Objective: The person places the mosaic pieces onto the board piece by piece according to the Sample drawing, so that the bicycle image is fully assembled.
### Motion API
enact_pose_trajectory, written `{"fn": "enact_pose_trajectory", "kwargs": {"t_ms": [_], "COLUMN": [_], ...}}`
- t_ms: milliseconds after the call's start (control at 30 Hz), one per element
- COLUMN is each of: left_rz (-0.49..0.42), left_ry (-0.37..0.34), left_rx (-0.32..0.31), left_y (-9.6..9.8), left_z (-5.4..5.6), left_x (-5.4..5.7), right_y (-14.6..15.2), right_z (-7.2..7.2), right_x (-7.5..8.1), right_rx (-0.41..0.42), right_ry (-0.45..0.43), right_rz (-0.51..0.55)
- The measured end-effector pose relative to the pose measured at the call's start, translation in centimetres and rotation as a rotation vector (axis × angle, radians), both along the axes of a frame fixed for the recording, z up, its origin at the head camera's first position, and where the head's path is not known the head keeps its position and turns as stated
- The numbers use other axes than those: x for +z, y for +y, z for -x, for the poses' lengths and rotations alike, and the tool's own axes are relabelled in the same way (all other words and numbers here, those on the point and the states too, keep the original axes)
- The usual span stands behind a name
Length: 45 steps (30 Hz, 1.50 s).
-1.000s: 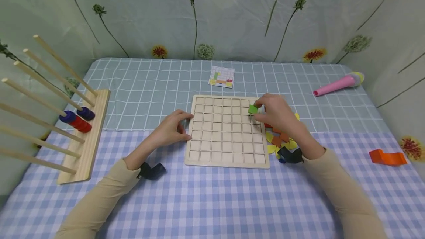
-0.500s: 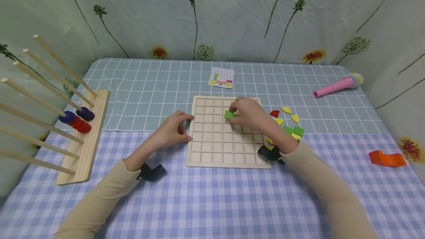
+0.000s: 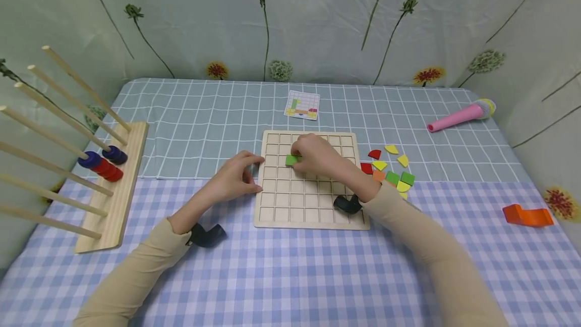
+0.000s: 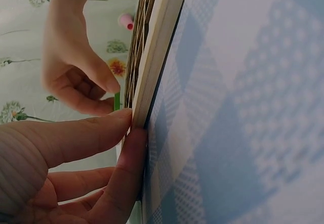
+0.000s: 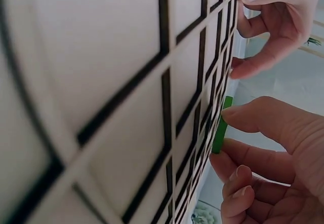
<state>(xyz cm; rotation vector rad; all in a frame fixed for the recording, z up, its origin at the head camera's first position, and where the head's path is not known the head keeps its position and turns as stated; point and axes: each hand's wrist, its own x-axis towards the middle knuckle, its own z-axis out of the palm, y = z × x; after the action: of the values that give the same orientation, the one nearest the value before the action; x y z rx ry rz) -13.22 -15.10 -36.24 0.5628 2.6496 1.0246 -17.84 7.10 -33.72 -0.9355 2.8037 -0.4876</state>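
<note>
A green square tile [image 3: 291, 160] is pinched between the thumb and fingers of my right hand [image 3: 314, 154]. It is held over the upper left part of the wooden grid board [image 3: 313, 227]. The right wrist view has the green tile [image 5: 223, 125] tilted on edge close to the grid, with the other fingers curled below. My left hand [image 3: 233, 178] rests at the board's left edge, its thumb and a finger touching the rim apart from each other. In the left wrist view the left thumb [image 4: 86, 138] lies against the board's edge [image 4: 162, 46].
Loose red, yellow, orange and green pieces [image 3: 392, 177] lie right of the board. A pattern card [image 3: 302, 105] is behind it. A wooden peg stand [image 3: 113, 191] with rings is at the left, a pink toy microphone [image 3: 463, 115] and an orange block [image 3: 528, 215] at the right.
My right hand has carried the green tile leftward across the board, from its upper right to its upper left, uncovering the loose pieces. The left hand has stayed at the left edge.
</note>
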Motion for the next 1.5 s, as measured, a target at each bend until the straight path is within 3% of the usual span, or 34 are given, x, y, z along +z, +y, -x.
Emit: {"fn": "enact_pose_trajectory", "kwargs": {"t_ms": [400, 800, 1033, 1233, 1500], "left_rz": [0.001, 0.005, 0.005, 0.003, 0.001], "left_ry": [-0.003, 0.008, 0.005, 0.003, 0.001], "left_rx": [-0.007, -0.013, -0.001, 0.000, -0.007], "left_y": [0.0, 0.2, -0.2, -0.3, -0.2], "left_z": [0.1, 0.2, 0.0, 0.0, 0.2], "left_x": [0.1, 0.0, -0.2, -0.2, -0.3], "right_y": [-1.1, -0.8, 1.9, 5.4, 10.0], "right_z": [0.6, 0.2, -1.2, -2.3, -3.4], "right_x": [-0.5, 0.1, 1.2, 1.7, 1.5], "right_rx": [0.017, 0.008, -0.060, -0.096, -0.197], "right_ry": [-0.011, 0.004, -0.023, 0.032, 0.077], "right_rz": [-0.041, -0.047, 0.005, 0.072, 0.073]}}
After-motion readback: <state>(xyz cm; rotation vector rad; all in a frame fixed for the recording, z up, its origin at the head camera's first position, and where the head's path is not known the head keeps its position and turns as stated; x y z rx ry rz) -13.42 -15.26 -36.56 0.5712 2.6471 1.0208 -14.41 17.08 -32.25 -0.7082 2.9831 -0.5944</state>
